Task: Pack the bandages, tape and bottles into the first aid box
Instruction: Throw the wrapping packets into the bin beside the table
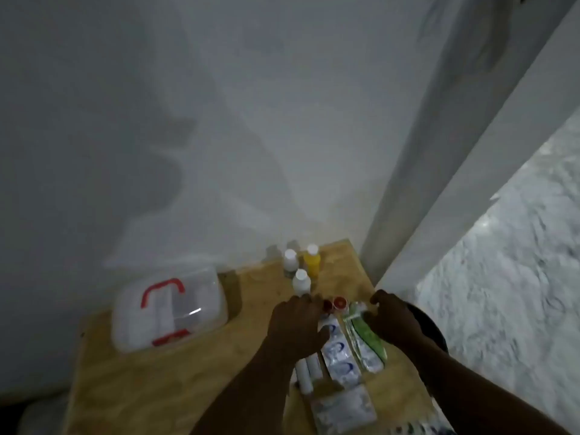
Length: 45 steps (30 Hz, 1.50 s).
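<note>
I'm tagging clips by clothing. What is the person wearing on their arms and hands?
Nothing that shows. The left hand and right hand are ungloved; the left arm and right arm have no sleeves in view. No watch, ring or band is visible, though the picture is blurred.

I count on my table (125, 387) — white bottles (301, 281): two; yellow bottle (311, 262): one; red caps (340, 302): two; box (169, 309): one; white rolls (303, 375): two; flat packets (340, 350): three — blurred, last count uncertain.

Head cam looks fwd/down, close over table (150, 387).
</note>
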### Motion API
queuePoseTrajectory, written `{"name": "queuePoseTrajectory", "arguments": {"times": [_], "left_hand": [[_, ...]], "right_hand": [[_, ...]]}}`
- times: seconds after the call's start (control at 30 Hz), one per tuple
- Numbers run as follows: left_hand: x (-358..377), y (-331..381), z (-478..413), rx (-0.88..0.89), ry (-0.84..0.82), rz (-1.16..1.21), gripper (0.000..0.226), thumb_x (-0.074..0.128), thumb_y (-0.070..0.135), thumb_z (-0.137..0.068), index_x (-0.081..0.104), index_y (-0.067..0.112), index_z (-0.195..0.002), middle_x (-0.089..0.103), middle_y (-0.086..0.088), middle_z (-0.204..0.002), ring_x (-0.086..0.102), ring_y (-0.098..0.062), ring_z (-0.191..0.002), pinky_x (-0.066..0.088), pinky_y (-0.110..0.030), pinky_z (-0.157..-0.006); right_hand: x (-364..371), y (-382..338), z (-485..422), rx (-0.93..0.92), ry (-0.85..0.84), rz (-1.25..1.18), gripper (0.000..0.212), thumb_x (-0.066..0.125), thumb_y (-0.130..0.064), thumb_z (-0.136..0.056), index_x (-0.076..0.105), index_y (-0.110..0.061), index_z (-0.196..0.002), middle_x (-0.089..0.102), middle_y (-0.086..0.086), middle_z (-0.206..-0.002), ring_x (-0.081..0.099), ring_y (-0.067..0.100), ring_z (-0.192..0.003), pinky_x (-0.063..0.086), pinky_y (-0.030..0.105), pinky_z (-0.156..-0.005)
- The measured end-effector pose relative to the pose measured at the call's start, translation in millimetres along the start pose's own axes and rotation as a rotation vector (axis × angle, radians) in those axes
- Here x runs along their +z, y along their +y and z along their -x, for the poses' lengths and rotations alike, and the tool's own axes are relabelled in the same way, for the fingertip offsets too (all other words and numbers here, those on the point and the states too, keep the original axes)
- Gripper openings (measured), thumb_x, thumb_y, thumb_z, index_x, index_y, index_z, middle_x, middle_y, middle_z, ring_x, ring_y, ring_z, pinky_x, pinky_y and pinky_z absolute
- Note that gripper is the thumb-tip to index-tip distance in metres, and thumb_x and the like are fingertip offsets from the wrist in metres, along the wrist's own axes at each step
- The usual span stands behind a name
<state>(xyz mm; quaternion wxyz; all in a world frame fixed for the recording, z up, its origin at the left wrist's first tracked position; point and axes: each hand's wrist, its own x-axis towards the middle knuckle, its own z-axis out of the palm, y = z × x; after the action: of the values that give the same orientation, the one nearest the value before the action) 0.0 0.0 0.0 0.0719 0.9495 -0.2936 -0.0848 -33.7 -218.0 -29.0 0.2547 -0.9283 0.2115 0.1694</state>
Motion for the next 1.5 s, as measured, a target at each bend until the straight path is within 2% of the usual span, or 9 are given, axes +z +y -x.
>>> {"name": "queuePoseTrajectory", "arguments": {"times": [0.13,0.3,0.5,0.63,0.77,0.87,1.13,1.4,1.5], "left_hand": [[25,11,-8,-0.156,-0.161,-0.034,0.053,0.058,0.051,-0.09,0.053,0.019,-0.132,0.061,-0.006,-0.122,0.061,-0.03,-0.113,0.049,-0.04,-0.087],[41,20,-19,-0.278,-0.212,-0.08,0.053,0.06,0.048,-0.091,0.053,0.017,-0.133,0.061,-0.007,-0.128,0.056,-0.031,-0.121,0.043,-0.044,-0.096],[42,23,-19,-0.28,-0.19,-0.094,0.018,0.076,0.028,-0.078,0.072,0.022,-0.095,0.069,-0.002,-0.091,0.067,-0.028,-0.09,0.046,-0.043,-0.08],[38,17,-19,-0.176,-0.079,-0.065,0.02,0.059,0.032,-0.089,0.068,0.025,-0.106,0.068,0.0,-0.105,0.062,-0.027,-0.107,0.036,-0.042,-0.091],[16,17,-22,-0.085,0.007,0.02,0.017,0.055,0.035,-0.09,0.067,0.027,-0.098,0.072,0.004,-0.096,0.065,-0.022,-0.099,0.035,-0.039,-0.089],[0,17,-29,-0.001,0.057,0.113,0.02,0.055,0.038,-0.088,0.069,0.024,-0.089,0.075,0.003,-0.079,0.071,-0.023,-0.076,0.041,-0.032,-0.069],[-41,62,-68,0.079,0.121,0.265,0.016,0.058,0.031,-0.092,0.06,0.021,-0.08,0.068,0.002,-0.068,0.064,-0.016,-0.061,0.042,-0.03,-0.05],[-19,148,-118,0.144,0.029,0.319,0.012,0.06,0.028,-0.092,0.059,0.023,-0.081,0.067,0.003,-0.069,0.064,-0.019,-0.066,0.051,-0.032,-0.059],[15,172,-141,0.151,-0.057,0.282,0.009,0.058,0.027,-0.091,0.061,0.021,-0.084,0.068,0.001,-0.074,0.064,-0.02,-0.07,0.055,-0.035,-0.063]], "right_hand": [[16,15,-2,0.067,-0.086,0.004,0.072,0.071,-0.05,-0.073,0.049,-0.011,-0.129,0.052,0.013,-0.129,0.054,0.035,-0.117,0.049,0.041,-0.091],[28,17,-9,0.051,-0.058,0.049,0.07,0.072,-0.049,-0.072,0.048,-0.011,-0.125,0.052,0.012,-0.126,0.049,0.035,-0.116,0.045,0.042,-0.088],[24,20,-13,0.04,-0.063,0.007,0.066,0.077,-0.043,-0.068,0.047,-0.014,-0.119,0.062,0.009,-0.118,0.06,0.034,-0.107,0.053,0.041,-0.079],[15,22,-10,0.081,-0.095,-0.085,0.061,0.079,-0.033,-0.071,0.046,-0.013,-0.119,0.066,0.007,-0.111,0.065,0.032,-0.1,0.052,0.037,-0.075],[-1,27,-6,0.043,-0.086,-0.138,0.029,0.071,-0.02,-0.078,0.067,-0.01,-0.105,0.07,0.004,-0.099,0.066,0.028,-0.097,0.05,0.032,-0.076],[-21,31,-2,0.027,-0.013,-0.183,0.012,0.068,-0.015,-0.08,0.071,-0.007,-0.089,0.063,0.0,-0.076,0.068,0.027,-0.085,0.042,0.027,-0.068],[-93,57,8,0.174,0.21,-0.319,0.026,0.057,-0.015,-0.082,0.046,-0.016,-0.058,0.062,0.01,-0.068,0.065,0.032,-0.074,0.047,0.032,-0.065],[-108,130,11,0.367,0.314,-0.473,0.031,0.053,-0.019,-0.079,0.035,-0.015,-0.054,0.044,0.002,-0.055,0.042,0.02,-0.055,0.029,0.027,-0.049],[-87,168,1,0.427,0.35,-0.57,0.033,0.057,-0.016,-0.082,0.037,-0.015,-0.056,0.044,0.004,-0.054,0.041,0.015,-0.052,0.032,0.029,-0.052]]}}
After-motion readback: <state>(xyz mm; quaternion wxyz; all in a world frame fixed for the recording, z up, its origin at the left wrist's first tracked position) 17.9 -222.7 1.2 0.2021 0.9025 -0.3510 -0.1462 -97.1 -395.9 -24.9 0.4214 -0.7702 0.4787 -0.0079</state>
